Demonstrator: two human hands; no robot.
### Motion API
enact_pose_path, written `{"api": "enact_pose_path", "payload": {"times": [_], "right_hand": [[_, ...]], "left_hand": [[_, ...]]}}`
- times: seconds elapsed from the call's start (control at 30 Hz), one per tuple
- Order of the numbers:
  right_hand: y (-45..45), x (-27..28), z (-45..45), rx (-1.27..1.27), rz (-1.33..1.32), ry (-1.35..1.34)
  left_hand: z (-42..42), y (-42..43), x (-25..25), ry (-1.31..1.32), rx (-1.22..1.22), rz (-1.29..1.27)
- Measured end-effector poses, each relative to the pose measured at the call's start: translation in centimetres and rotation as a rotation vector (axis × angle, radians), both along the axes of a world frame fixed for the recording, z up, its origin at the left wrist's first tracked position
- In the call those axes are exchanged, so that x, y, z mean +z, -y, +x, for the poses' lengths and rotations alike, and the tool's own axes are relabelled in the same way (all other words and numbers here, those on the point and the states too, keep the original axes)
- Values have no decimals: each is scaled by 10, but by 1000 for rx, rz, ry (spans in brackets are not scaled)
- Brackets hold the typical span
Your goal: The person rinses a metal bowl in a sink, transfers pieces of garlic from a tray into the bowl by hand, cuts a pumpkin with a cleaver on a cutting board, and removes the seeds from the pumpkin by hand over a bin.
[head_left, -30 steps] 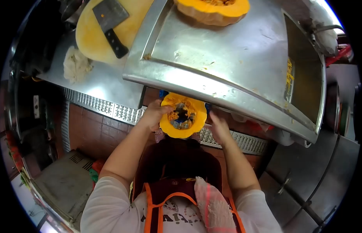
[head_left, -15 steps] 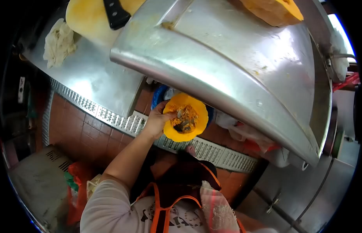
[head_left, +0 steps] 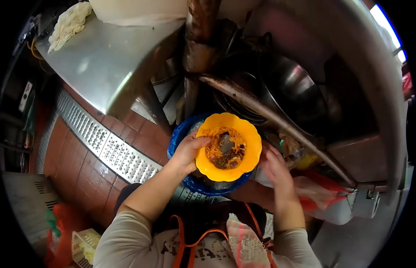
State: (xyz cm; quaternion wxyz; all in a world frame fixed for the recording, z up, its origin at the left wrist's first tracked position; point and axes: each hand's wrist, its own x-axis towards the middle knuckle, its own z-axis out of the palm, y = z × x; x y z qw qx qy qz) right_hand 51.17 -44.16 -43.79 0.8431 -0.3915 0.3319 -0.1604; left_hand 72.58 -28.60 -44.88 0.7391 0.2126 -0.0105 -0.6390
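Observation:
A cut pumpkin piece [head_left: 208, 168] with a scalloped edge and thick yellow-orange flesh is held cut face up. Stringy orange pulp fills its hollow, with a grey and dark patch in the middle that I cannot make out. My left hand [head_left: 186, 154] grips its left side, thumb over the cut face and fingers hidden beneath. Against the right edge lies my right hand [head_left: 275, 166], its fingers bent around the rim and partly hidden. Below the pumpkin stands a round bin with a blue plastic liner [head_left: 176, 136], holding clear plastic.
A rusty metal leg and slanting bar [head_left: 270, 114] run close beyond my hands. Large metal bowls [head_left: 293, 87] sit under the table. A steel counter [head_left: 105, 58] with a cloth [head_left: 69, 27] is at upper left. A drain grate [head_left: 123, 154] crosses the tiled floor.
The view has dipped below the counter's edge, showing the bin and stored bowls. My right hand has come into view at the pumpkin's right side. The left keeps its hold.

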Motion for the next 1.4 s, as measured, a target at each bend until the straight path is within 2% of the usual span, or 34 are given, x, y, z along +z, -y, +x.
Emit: {"api": "enact_pose_path", "payload": {"times": [0.03, 0.13, 0.23, 0.27, 0.33, 0.43, 0.57, 0.67, 0.8, 0.9, 1.0, 1.03, 1.13, 1.27, 1.37, 1.4], "right_hand": [[-8, -9, 14, -34, 81, 87], [-44, -24, 53, 33, 2, 356], [-56, -55, 61, -118, 399, 591], [-59, -62, 61, -105, 372, 645], [-60, -62, 57, -95, 214, 546], [-67, -51, 47, -88, 221, 589], [-69, -64, 43, 22, 400, 708], [-69, -68, 45, 129, 425, 806], [-57, -77, 43, 182, 362, 798], [-62, -84, 42, 101, 270, 756], [-91, -82, 58, -228, -304, 353], [-98, -74, 64, -264, -235, 401], [-100, -76, 62, -169, -494, 362], [-107, -71, 66, -202, -546, 323], [-112, -67, 63, -185, -690, 135], [-112, -68, 64, -181, -763, 157]], "left_hand": [[-5, -1, -5, 1, -1, 9], [-6, -7, -22, -53, -44, -6], [-13, -7, -29, 46, -13, -5], [-12, -6, -30, 51, -17, 3], [-13, -8, -36, 67, -29, 77], [-21, -7, -27, 137, -21, 230], [-22, -8, -23, 425, -132, 234], [-20, -8, -25, 599, -157, 230], [-22, -10, -30, 469, -149, 116], [-28, -13, -28, 337, -107, 139], [-32, -12, -20, 290, -67, 232], [-32, -13, -22, 296, -67, 238], [-32, -13, -30, 324, -62, 254], [-34, -18, -31, 425, -52, 272], [-33, -22, -29, 525, -64, 269], [-33, -23, -29, 557, -69, 266]]}}
